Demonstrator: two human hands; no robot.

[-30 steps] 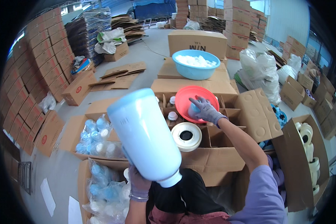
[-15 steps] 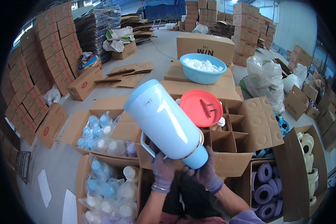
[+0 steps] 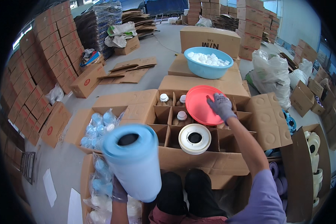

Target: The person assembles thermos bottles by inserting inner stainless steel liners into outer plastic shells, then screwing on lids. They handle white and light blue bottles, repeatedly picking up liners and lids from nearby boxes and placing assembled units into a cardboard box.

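Note:
A large light-blue insulated jug (image 3: 134, 173), blurred by motion, stands tilted at the left with its open, ringed end up. My left hand (image 3: 118, 191) is closed on its lower left side, and its handle is hidden. My right hand (image 3: 222, 106) reaches over a round red dish (image 3: 198, 106). Its fingers are bent over the spot where a small red plastic tool lay, with a trace of dark red at the fingertips. A cream ring-shaped part (image 3: 194, 139) with a dark central hole sits on the divided carton (image 3: 190, 158) before me.
Capped bottles (image 3: 181, 116) stand in the carton's compartments. Behind is a blue basin (image 3: 208, 69) of white pieces. Bagged blue and white parts (image 3: 100, 127) fill boxes at left; purple rings (image 3: 274, 170) and cream rings (image 3: 313, 143) fill boxes at right. Stacked cartons (image 3: 50, 44) line the left.
The jug has moved left and down, and its ringed end now faces up. My right hand has left the jug and gone to the red dish, covering the tool there.

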